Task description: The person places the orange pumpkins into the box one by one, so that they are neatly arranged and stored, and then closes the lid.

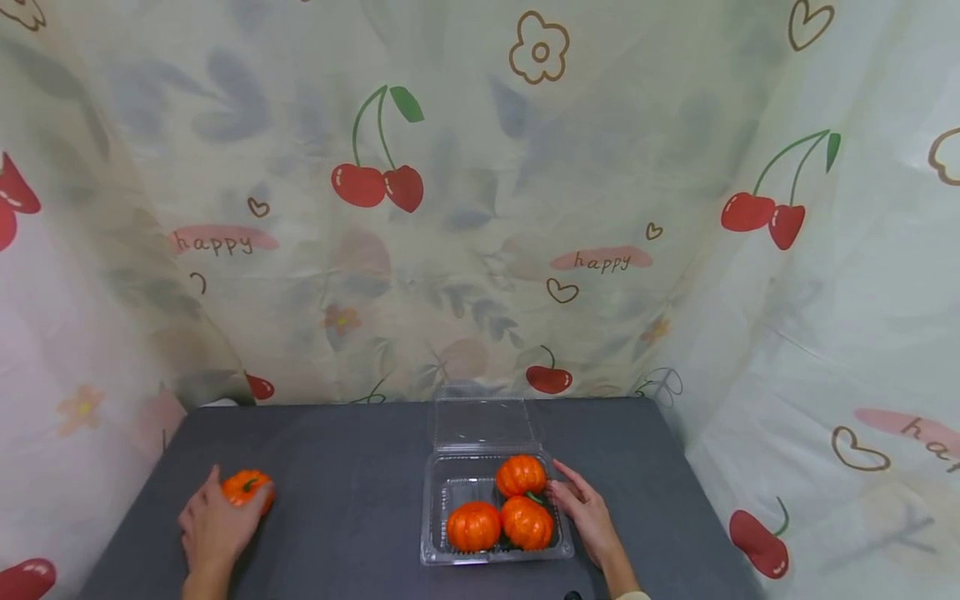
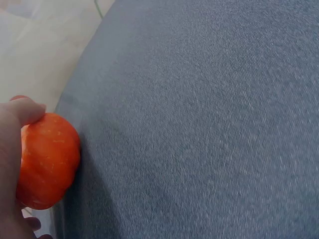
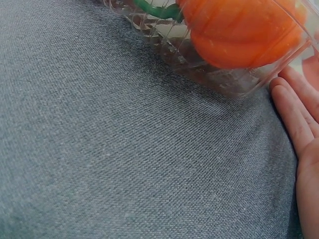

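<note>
At the table's left side my left hand (image 1: 217,527) grips a small orange toy pumpkin (image 1: 247,487) with a green stem, fingers on one side and thumb on the other. The left wrist view shows the same pumpkin (image 2: 49,162) against the palm side of the hand. A clear plastic clamshell box (image 1: 429,512) holds three more pumpkins (image 1: 474,527), grouped toward its right and front. Its lid (image 1: 483,421) is raised at the back. My right hand (image 1: 588,512) rests at the box's right wall, its fingers (image 3: 294,112) fairly straight and against the plastic.
Dark grey cloth covers the table (image 1: 345,500). A pale printed curtain (image 1: 465,208) with cherries and hearts encloses the back and both sides. A small black object (image 1: 573,595) shows at the front edge, below the box.
</note>
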`<action>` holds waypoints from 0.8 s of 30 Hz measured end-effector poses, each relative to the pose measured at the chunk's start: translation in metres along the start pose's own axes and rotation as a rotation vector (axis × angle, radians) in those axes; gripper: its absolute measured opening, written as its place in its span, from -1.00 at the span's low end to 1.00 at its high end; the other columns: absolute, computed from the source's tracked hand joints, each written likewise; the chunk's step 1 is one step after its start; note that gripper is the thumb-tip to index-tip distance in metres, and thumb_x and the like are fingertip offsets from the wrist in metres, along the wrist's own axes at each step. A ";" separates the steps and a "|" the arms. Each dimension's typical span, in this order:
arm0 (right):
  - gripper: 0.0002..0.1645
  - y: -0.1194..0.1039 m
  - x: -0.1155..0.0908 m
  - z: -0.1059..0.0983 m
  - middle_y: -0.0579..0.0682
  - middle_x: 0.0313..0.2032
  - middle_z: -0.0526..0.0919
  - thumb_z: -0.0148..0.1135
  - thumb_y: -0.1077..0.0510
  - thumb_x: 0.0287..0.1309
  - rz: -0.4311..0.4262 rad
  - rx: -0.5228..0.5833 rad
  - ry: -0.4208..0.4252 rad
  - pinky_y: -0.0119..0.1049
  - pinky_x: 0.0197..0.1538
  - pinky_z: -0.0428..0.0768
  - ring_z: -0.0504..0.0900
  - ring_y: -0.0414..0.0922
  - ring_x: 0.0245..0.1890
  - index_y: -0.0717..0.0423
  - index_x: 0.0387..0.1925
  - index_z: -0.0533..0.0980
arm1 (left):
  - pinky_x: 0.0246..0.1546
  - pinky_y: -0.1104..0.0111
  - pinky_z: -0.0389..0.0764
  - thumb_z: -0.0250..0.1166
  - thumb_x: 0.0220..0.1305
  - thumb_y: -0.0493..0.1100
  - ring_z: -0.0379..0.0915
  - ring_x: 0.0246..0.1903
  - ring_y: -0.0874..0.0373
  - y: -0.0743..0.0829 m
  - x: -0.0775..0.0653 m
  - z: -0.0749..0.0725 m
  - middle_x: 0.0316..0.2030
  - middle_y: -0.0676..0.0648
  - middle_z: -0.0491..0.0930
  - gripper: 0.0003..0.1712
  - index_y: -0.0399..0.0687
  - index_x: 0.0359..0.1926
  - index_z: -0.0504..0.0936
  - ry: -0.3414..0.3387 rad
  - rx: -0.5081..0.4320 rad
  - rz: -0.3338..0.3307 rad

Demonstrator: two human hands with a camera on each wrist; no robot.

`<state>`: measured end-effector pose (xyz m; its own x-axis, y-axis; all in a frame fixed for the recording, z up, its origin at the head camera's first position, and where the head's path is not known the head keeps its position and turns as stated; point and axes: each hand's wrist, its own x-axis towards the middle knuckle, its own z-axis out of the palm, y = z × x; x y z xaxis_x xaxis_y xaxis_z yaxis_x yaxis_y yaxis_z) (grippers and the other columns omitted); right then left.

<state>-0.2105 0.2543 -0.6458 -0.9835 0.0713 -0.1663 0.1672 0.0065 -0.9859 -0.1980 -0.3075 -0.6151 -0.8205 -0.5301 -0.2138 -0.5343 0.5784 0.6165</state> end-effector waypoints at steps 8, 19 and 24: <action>-0.30 0.002 0.001 -0.002 0.07 0.00 0.77 0.28 -0.02 0.38 -0.023 -0.013 -0.025 -0.38 0.00 0.71 0.77 -0.20 -0.08 0.11 0.45 0.37 | 0.17 -0.40 0.19 0.26 0.22 0.41 -0.10 0.32 -0.60 0.008 -0.001 0.006 0.35 -0.60 0.11 0.20 -0.22 0.57 -0.02 0.021 0.028 0.058; -0.31 0.001 0.001 -0.001 0.09 0.02 0.76 0.28 -0.01 0.37 -0.019 0.003 -0.015 -0.36 0.01 0.72 0.77 -0.19 -0.06 0.09 0.45 0.37 | 0.08 -0.24 0.21 0.44 0.17 0.13 0.10 0.15 -0.51 0.044 -0.019 0.016 0.18 -0.58 0.28 0.01 -0.29 0.45 0.21 0.171 -0.052 0.231; -0.33 0.000 0.002 0.001 0.13 0.02 0.75 0.31 0.00 0.35 -0.006 0.027 -0.003 -0.36 0.00 0.72 0.77 -0.17 -0.06 0.05 0.42 0.41 | 0.10 -0.28 0.34 0.45 0.18 0.17 0.17 0.18 -0.43 0.060 -0.023 0.016 0.29 -0.50 0.21 0.03 -0.12 0.51 0.18 0.164 -0.133 0.236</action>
<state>-0.2120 0.2531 -0.6464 -0.9847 0.0685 -0.1602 0.1592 -0.0204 -0.9870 -0.2146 -0.2503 -0.5850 -0.8691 -0.4902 0.0655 -0.2928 0.6168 0.7306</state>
